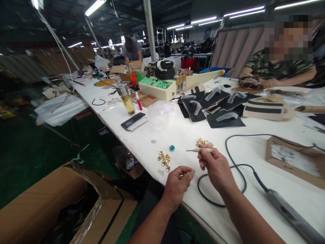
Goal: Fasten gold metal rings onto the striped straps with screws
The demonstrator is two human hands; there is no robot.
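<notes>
Left hand: fingertips pinched on small shiny gold metal fitting, just above table near its near edge. Right hand: fingers closed round slim pale-handled tool, thin pointed tip toward table's left edge. Loose heap of looped gold fittings beyond left hand; small round blue piece beside it. Smooth black cable looped right of hands. Farther, flat black panels, crinkly plastic-wrapped strips on top.
</notes>
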